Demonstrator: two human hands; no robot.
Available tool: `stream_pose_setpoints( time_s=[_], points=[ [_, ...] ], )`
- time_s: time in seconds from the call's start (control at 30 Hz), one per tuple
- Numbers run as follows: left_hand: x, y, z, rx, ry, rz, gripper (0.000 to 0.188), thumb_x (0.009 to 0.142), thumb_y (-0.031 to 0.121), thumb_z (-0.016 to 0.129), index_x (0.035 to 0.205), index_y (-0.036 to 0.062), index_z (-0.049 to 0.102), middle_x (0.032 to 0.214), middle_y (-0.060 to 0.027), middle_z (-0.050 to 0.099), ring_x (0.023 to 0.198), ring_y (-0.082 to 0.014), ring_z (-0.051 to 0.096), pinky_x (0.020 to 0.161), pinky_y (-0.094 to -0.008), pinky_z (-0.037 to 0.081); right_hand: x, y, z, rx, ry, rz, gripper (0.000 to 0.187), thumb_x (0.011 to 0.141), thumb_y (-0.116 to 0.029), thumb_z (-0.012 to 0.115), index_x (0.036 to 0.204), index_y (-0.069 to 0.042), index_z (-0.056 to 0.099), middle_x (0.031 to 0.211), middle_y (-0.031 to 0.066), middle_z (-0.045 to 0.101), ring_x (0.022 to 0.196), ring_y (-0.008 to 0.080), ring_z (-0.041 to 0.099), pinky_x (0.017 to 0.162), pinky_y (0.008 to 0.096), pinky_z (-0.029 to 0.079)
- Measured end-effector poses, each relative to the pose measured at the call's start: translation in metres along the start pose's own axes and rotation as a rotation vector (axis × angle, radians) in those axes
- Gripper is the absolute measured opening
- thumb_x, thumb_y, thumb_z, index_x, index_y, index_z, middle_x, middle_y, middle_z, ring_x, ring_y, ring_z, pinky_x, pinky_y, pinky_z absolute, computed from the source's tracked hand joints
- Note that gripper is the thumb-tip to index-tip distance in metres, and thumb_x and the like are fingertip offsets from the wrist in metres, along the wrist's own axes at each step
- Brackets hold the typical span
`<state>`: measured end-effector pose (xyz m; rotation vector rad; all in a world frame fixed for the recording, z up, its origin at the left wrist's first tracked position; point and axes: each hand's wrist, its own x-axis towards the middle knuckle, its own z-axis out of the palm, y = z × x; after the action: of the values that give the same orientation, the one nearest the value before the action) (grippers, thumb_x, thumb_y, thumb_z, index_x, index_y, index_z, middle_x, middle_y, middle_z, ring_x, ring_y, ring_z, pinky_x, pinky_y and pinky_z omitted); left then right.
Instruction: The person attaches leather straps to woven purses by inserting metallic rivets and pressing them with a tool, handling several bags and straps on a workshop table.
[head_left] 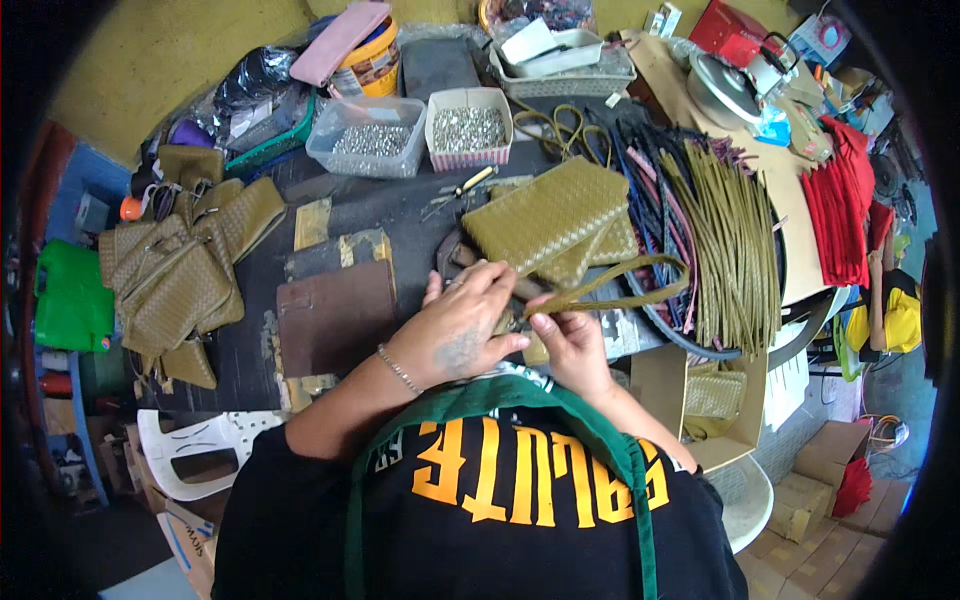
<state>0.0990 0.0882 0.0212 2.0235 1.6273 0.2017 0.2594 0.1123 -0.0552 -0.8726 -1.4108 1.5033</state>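
Note:
My right hand (572, 352) pinches one end of an olive strap (640, 294), whose loop stretches out to the right over the table edge. Just left of it, my left hand (458, 322) is closed, its fingers bent over and its thumb close to the strap end. Small metal hardware seems to lie between the two hands, but the fingers mostly hide it. Beyond them rest woven olive pouches (545, 222), stacked and overlapping. A dark brown flat panel (336, 318) lies left of my left forearm. An awl-like tool with a pale handle (474, 181) lies behind the pouches.
Many olive straps (722, 250) hang bundled at the right, beside red material (838, 215). Two tubs of metal fittings, a clear tub (368, 138) and a white tub (468, 130), stand at the back. Olive bags (180, 270) pile up left. An open carton (725, 405) sits by my right elbow.

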Motion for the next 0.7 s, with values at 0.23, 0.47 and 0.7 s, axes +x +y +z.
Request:
stream_pose_setpoints(
  time_s=[0.23,0.47,0.7],
  points=[
    [0.008,-0.004,0.029,-0.440,0.020,0.228,0.080,0.077,0.052,0.043,0.129,-0.0009,0.014,0.127,-0.0250,0.025,0.120,-0.0355,0.025,0.096,-0.0476,0.020,0.000,0.001,0.005,-0.222,-0.017,-0.203,0.015,0.075,-0.011,0.059,0.085,0.000,0.056,0.081,0.0108,0.058,0.075,0.0232,0.055,0.067,0.0311,0.043],
    [-0.010,-0.006,-0.017,-0.286,-0.101,0.355,0.058,0.076,0.018,0.053,0.123,-0.0031,0.026,0.119,-0.0223,0.038,0.110,-0.0329,0.039,0.091,-0.0357,0.032,0.013,-0.073,-0.018,-0.375,0.032,-0.557,0.008,0.077,-0.003,0.051,0.084,0.000,0.050,0.080,0.0102,0.049,0.078,0.0213,0.049,0.070,0.0301,0.039],
    [-0.003,0.002,-0.040,-0.348,0.280,0.263,0.034,0.076,0.016,0.051,0.104,-0.0022,0.047,0.088,-0.0210,0.056,0.079,-0.0350,0.055,0.070,-0.0398,0.043,0.095,-0.140,-0.028,-0.601,0.341,-0.549,0.012,0.083,-0.009,0.047,0.086,0.001,0.053,0.075,0.0034,0.055,0.066,0.0113,0.049,0.061,0.0235,0.040]
  ],
)
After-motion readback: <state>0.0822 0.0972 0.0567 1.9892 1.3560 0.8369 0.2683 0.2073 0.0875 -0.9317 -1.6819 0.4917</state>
